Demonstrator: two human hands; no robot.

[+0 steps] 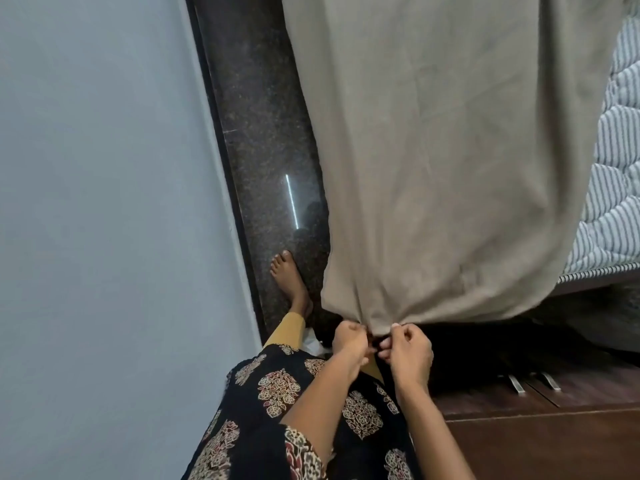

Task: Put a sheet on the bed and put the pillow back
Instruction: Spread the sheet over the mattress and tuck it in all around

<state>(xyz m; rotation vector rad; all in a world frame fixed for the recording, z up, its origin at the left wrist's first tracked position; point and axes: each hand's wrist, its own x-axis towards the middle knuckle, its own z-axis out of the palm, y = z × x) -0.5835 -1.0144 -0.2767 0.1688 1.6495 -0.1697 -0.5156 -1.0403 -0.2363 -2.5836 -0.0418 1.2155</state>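
Beige sheet (450, 150) hangs from 12 to 3 o'clock, upper edge cut off, hiding most of the striped mattress (613, 202). At 6 o'clock, left grip (349, 341) and right grip (407, 348) pinch its gathered corner. The area beneath is lost in shadow.

Light: soft, even — rather dim.
Glare: a streak is reflected in the floor (263, 133) above the left hand (349, 341).
Shadow: blackness is seen right of the right hand (408, 351).
Edges: visibly bent.
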